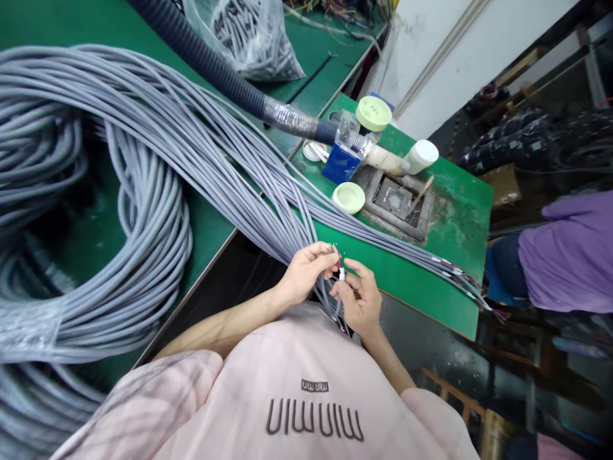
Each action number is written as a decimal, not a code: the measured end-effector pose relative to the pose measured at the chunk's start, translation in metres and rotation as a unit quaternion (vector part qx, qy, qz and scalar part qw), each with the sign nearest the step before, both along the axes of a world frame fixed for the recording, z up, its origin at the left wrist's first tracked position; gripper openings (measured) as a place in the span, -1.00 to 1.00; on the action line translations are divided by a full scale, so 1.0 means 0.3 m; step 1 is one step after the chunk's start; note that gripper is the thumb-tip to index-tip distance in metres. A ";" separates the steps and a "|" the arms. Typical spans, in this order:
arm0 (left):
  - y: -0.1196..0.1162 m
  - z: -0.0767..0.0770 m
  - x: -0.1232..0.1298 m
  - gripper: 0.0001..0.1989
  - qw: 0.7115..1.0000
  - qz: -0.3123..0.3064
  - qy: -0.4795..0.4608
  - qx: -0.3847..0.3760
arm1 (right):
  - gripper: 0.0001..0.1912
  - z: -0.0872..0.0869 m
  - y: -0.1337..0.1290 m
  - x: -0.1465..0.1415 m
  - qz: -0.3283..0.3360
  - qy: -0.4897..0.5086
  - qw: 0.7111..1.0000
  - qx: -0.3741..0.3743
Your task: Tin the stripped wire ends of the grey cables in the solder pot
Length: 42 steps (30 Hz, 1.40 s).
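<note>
- Left fingers [327, 260] pinch thin wires [340, 258] at a grey cable's [338, 308] end
- Right fingers [360, 266] hold it near the white band [341, 274]
- Other cables [390, 240] cross the green desk [416, 291]

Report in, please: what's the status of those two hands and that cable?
Left fingers pinching thin colored wires. Right fingers around white-tipped cable end. Gray cable bundle close beyond the hands, running over green table.

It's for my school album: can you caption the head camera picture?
Left hand pinching thin coloured wires, right hand by a white band, grey cables stretching across green tables.
</note>
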<state>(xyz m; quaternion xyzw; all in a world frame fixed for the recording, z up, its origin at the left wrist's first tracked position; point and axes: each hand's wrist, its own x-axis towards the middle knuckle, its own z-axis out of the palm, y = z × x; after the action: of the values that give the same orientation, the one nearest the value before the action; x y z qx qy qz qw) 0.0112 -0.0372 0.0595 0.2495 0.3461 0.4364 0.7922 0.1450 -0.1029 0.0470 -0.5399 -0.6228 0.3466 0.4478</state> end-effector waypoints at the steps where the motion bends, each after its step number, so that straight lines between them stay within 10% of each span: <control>1: 0.001 -0.001 0.002 -0.77 1.000 0.000 -0.001 0.000 | -0.62 -0.001 0.000 0.001 0.002 0.005 1.000 -0.001; 14: -0.011 -0.017 0.013 -0.73 0.996 0.013 0.067 0.052 | -0.63 0.006 0.000 -0.022 -0.086 0.042 0.995 -0.015; 22: -0.043 -0.044 0.012 -0.85 0.962 0.092 0.149 0.210 | -0.64 0.024 0.015 -0.024 -0.107 0.058 0.992 -0.029; 36: 0.000 -0.049 0.036 -0.64 0.998 0.018 -0.062 -0.005 | -0.62 0.005 -0.003 -0.012 -0.087 0.058 0.994 -0.009; 42: -0.013 -0.060 0.031 -0.74 0.998 0.023 -0.011 0.055 | -0.63 0.021 0.003 -0.011 -0.099 0.080 0.992 -0.012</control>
<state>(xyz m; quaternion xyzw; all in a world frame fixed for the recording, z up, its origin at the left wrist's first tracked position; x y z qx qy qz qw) 0.0204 -0.0412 0.0415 0.2797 0.3190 0.4756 0.7706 0.1417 -0.1019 0.0532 -0.5744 -0.5247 0.3500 0.5218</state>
